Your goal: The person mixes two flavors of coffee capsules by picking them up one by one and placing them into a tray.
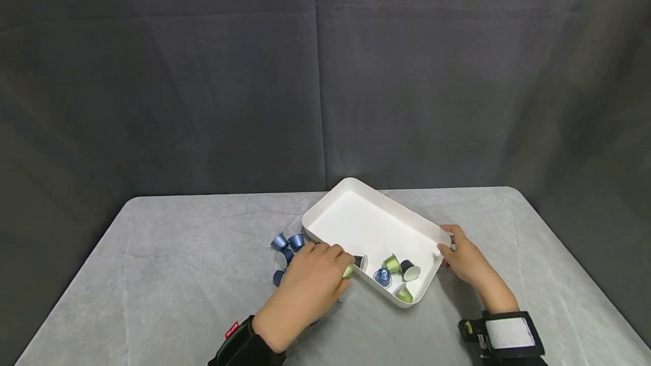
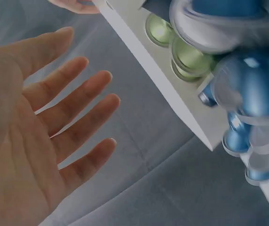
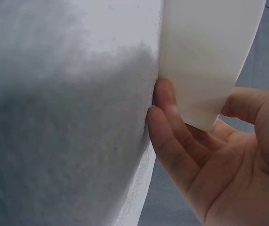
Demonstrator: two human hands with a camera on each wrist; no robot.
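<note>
Over a group of coffee capsules beside the white tray (image 1: 351,213), my left hand (image 1: 317,278) covers part of the group. In the left wrist view that hand (image 2: 59,113) has its fingers extended and spread. Blue capsules (image 1: 279,242) lie just left of it, and a green capsule (image 1: 348,271) shows by its fingers at the tray's near side. My right hand (image 1: 465,258) grips the tray's right corner; in the right wrist view its fingers (image 3: 165,141) reach under the tray wall (image 3: 200,61), thumb on the other side. Inside the tray's near corner lie green capsules (image 1: 404,295), a blue capsule (image 1: 383,277) and black capsules (image 1: 409,271).
The tray sits slantwise on a grey cloth-covered table (image 1: 178,275), its far corner near the back edge. Behind the table hangs a dark grey curtain (image 1: 229,100). Both wrists wear black straps, the right one with a white panel (image 1: 510,332).
</note>
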